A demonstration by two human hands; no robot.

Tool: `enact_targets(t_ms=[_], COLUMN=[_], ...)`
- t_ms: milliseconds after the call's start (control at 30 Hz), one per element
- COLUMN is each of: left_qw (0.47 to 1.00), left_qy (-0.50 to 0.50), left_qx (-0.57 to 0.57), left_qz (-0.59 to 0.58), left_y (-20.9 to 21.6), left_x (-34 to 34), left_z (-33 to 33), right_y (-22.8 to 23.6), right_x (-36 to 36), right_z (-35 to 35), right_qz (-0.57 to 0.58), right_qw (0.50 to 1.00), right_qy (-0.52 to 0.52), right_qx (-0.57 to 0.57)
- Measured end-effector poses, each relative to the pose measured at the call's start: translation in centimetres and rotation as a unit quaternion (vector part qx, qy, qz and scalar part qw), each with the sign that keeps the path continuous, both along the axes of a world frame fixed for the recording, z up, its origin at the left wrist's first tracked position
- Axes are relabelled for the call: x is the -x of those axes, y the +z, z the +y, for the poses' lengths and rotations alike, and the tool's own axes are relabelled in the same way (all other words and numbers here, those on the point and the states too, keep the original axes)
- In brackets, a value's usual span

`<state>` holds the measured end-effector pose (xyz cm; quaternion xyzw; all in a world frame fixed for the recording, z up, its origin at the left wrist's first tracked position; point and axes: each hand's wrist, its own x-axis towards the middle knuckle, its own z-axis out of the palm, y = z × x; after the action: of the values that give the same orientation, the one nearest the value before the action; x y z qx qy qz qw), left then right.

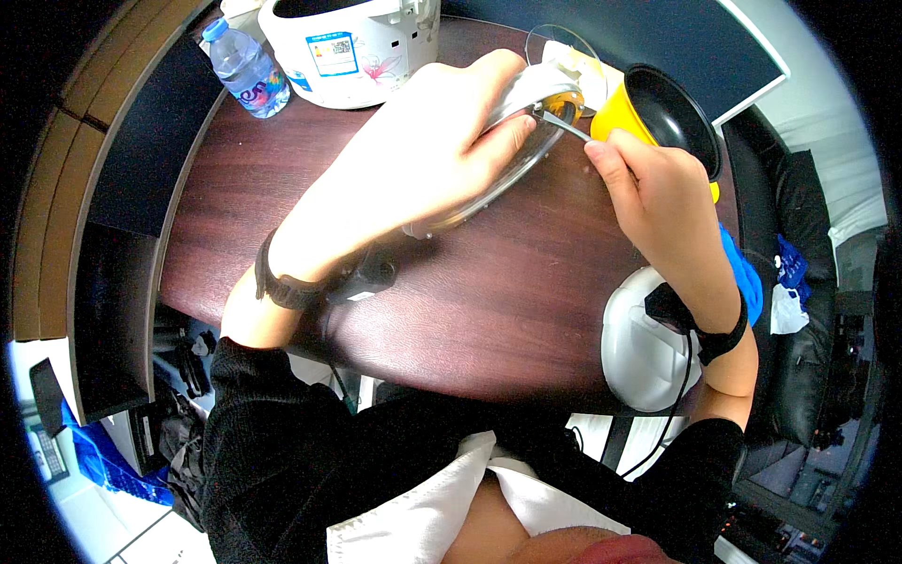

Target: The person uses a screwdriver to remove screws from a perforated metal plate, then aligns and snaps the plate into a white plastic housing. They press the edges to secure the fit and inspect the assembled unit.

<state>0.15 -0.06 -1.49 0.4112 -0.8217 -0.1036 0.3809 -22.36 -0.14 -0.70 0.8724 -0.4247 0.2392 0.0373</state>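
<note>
1. Left hand (460, 122), on the wrist with the black band: grasping a clear lid (522, 165) by its upper part, thumb pressed on the near side; the lid is tilted up over the middle of the counter (507, 301), and I can't tell whether its lower edge touches down
2. Right hand (658, 183): fingers pinched round a slim metal tool (567, 128), its tip at a small dark fitting (537, 111) beside the left thumb; what the tip is engaging is too small to make out from here
3. My judgement on doing this well: brace the lid firmly with the left, keep the tool in line with the fitting, use short, light pressure; a slip would run toward that thumb or scratch the glass
4. Surface, left to right: water bottle (246, 70) with a blue cap, white floral cooker (399, 61), yellow pot (615, 111) with a black inside, white rounded unit (639, 348) near the front edge; the counter is dark, wood-grained and glossy under the light
5. Room: brown-edged shelving on the left, dark partition behind, black chair (799, 376) on the right
</note>
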Motion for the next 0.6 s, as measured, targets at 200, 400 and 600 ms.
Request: enact_targets(t_ms=[200,400,600], left_qw=[1.000,1.000,0.999], left_qy=[0.001,-0.001,0.012], left_qx=[-0.005,0.009,-0.025], left_qz=[-0.012,-0.001,-0.042], left_y=[0.0,-0.1,0.1], left_x=[-0.1,0.1,0.1], left_z=[-0.2,0.1,0.3], right_y=[0.3,0.3,1.6], right_x=[0.3,0.0,0.0], right_z=[0.6,0.6,0.6], right_qz=[-0.008,-0.006,0.093], right_qw=[1.000,1.000,0.993], right_qy=[-0.008,-0.005,-0.037], right_qx=[-0.012,0.001,0.062])
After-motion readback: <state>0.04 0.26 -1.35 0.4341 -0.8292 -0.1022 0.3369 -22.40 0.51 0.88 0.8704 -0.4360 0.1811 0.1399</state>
